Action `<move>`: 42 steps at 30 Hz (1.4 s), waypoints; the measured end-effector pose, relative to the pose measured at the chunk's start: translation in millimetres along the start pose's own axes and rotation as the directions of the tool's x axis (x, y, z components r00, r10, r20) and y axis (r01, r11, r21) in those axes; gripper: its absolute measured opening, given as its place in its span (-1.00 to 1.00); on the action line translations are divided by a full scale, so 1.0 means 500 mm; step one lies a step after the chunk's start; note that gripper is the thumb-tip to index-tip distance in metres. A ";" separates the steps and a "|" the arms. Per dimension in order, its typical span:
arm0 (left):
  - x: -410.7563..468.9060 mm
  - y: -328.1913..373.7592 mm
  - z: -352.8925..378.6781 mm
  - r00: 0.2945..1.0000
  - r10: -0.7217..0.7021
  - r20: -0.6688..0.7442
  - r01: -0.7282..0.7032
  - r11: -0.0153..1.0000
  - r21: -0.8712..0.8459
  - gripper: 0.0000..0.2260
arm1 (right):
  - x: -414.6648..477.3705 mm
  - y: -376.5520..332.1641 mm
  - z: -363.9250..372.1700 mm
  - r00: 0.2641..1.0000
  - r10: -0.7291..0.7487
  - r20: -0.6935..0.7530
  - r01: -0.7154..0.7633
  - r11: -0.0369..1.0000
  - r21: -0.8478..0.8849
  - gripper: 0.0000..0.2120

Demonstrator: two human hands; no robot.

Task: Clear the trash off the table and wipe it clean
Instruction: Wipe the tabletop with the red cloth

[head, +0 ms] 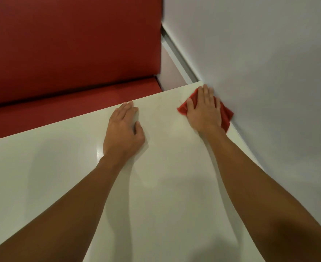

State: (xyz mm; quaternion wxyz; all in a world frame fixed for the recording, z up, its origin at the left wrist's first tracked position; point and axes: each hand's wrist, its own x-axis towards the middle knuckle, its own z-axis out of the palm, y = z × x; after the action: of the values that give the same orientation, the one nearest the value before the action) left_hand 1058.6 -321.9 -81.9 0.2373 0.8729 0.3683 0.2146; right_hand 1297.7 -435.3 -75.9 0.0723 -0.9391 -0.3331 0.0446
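Pale bench (61, 167) meets the grey wall (269, 53) at one o'clock, and in that corner lies my red cloth (226, 115). My right hand (205, 110) presses it flat, palm down, fingers straight and pointing to twelve. I judge the wipe goes best with even pressure, drawing the cloth out of the corner along the wall in overlapping strokes. My left hand (123, 129) rests flat and empty at eleven o'clock by the far edge, bracing me, both arms stretched. A red seat (61, 44) lies beyond.
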 end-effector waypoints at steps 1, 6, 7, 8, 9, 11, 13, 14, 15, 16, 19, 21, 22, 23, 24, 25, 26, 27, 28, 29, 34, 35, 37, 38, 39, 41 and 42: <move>0.000 -0.001 0.001 1.000 0.000 -0.002 0.000 1.000 -0.002 -0.56 | 0.028 -0.018 0.003 0.999 0.046 -0.002 -0.046 0.999 0.019 -0.29; 0.001 -0.004 0.004 1.000 -0.008 0.012 0.008 1.000 0.003 -0.56 | 0.015 -0.041 -0.001 0.978 -0.198 0.056 0.199 0.980 -0.012 -0.34; 0.001 -0.003 0.002 1.000 -0.015 0.015 0.015 1.000 0.000 -0.56 | -0.028 -0.028 -0.005 0.956 -0.287 0.063 0.289 0.957 -0.012 -0.35; 0.001 -0.001 0.000 1.000 -0.018 0.014 0.018 1.000 -0.004 -0.56 | -0.074 -0.010 -0.009 0.929 -0.366 0.062 0.367 0.930 -0.004 -0.36; 0.000 0.000 -0.001 1.000 -0.018 0.016 0.018 1.000 -0.009 -0.56 | -0.116 0.015 -0.012 0.905 -0.421 0.061 0.422 0.907 0.004 -0.37; -0.001 0.001 -0.001 1.000 -0.019 0.022 0.019 1.000 -0.010 -0.56 | -0.154 0.066 -0.013 0.904 -0.425 0.046 0.426 0.904 -0.026 -0.38; 0.001 0.000 -0.002 0.999 -0.026 0.034 0.026 1.000 0.002 -0.55 | -0.130 0.081 -0.008 0.963 -0.269 0.005 0.269 0.961 -0.068 -0.36; 0.002 0.000 -0.002 0.999 -0.036 0.041 0.036 0.999 0.008 -0.55 | -0.110 0.071 -0.005 0.985 -0.172 -0.009 0.171 0.982 -0.080 -0.33; 0.001 0.001 -0.003 0.998 -0.048 0.045 0.048 0.999 0.010 -0.55 | -0.092 0.055 0.000 0.995 -0.096 -0.017 0.094 0.992 -0.082 -0.31; 0.000 0.003 -0.004 0.997 -0.056 0.044 0.056 0.998 0.011 -0.55 | -0.081 0.036 0.006 0.998 -0.053 -0.015 0.052 0.996 -0.071 -0.29; -0.001 0.010 -0.006 0.998 -0.047 0.047 0.045 0.999 0.024 -0.55 | -0.122 0.002 0.010 0.998 -0.069 -0.013 0.069 0.997 -0.046 -0.29; -0.002 0.012 -0.008 0.998 -0.040 0.055 0.038 0.999 0.038 -0.55 | -0.214 -0.004 0.008 0.994 -0.113 -0.007 0.113 0.992 -0.057 -0.31; -0.002 0.012 -0.009 0.998 -0.038 0.059 0.035 0.998 0.048 -0.55 | -0.270 -0.008 0.005 0.993 -0.114 -0.005 0.113 0.992 -0.047 -0.32; -0.003 0.013 -0.010 0.997 -0.034 0.067 0.030 0.998 0.058 -0.55 | -0.331 -0.011 0.002 0.994 -0.105 -0.004 0.105 0.994 -0.035 -0.32; -0.003 0.012 -0.011 0.997 -0.027 0.078 0.022 0.998 0.066 -0.55 | -0.390 -0.010 0.001 0.996 -0.089 -0.001 0.089 0.996 -0.025 -0.32; -0.003 0.010 -0.013 0.995 -0.018 0.095 0.011 0.998 0.066 -0.55 | -0.446 -0.001 -0.001 0.998 -0.058 0.003 0.058 0.998 -0.023 -0.31; -0.004 0.007 -0.015 0.994 -0.010 0.112 0.003 0.998 0.063 -0.54 | -0.491 0.020 -0.004 1.000 -0.011 0.008 0.012 1.000 -0.026 -0.30; -0.004 0.003 -0.019 0.992 0.001 0.129 -0.009 0.998 0.062 -0.54 | -0.524 0.052 -0.007 0.999 0.051 0.003 -0.051 0.998 -0.037 -0.28; -0.007 -0.001 -0.022 0.990 0.014 0.143 -0.024 0.998 0.066 -0.53 | -0.548 0.091 -0.012 0.992 0.127 -0.006 -0.127 0.991 -0.043 -0.27; -0.011 -0.005 -0.026 0.988 0.031 0.152 -0.042 0.997 0.071 -0.52 | -0.564 0.131 -0.017 0.978 0.206 -0.019 -0.207 0.977 -0.045 -0.26; -0.030 -0.001 -0.036 0.982 0.060 0.177 -0.077 0.993 0.089 -0.46 | -0.552 0.176 -0.011 0.873 0.483 -0.064 -0.485 0.874 -0.033 -0.26; -0.030 0.000 -0.037 0.982 0.059 0.182 -0.076 0.993 0.089 -0.45 | -0.528 0.157 -0.009 0.855 0.512 -0.079 -0.516 0.856 -0.030 -0.25; -0.026 -0.002 -0.040 0.979 0.052 0.199 -0.068 0.995 0.077 -0.46 | -0.462 0.111 -0.004 0.845 0.529 -0.081 -0.531 0.848 0.002 -0.25; -0.026 -0.005 -0.042 0.976 0.048 0.213 -0.065 0.995 0.075 -0.47 | -0.428 0.086 -0.001 0.859 0.506 -0.069 -0.506 0.862 0.020 -0.26; -0.025 -0.008 -0.045 0.972 0.048 0.231 -0.069 0.994 0.083 -0.49 | -0.398 0.057 0.002 0.887 0.458 -0.061 -0.457 0.889 0.028 -0.26; -0.020 -0.015 -0.059 0.959 0.044 0.280 -0.080 0.990 0.117 -0.49 | -0.376 -0.017 0.007 0.957 0.289 -0.042 -0.288 0.957 0.022 -0.28; -0.016 -0.015 -0.069 0.952 0.046 0.303 -0.088 0.988 0.127 -0.49 | -0.388 -0.055 0.007 0.985 0.170 -0.028 -0.170 0.986 0.005 -0.29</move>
State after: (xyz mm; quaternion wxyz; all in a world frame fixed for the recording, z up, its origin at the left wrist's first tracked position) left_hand 1030.7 -314.2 -60.3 0.2214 0.9218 0.3122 0.0617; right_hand 1130.2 -536.6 -68.1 0.0740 -0.9645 -0.2508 0.0377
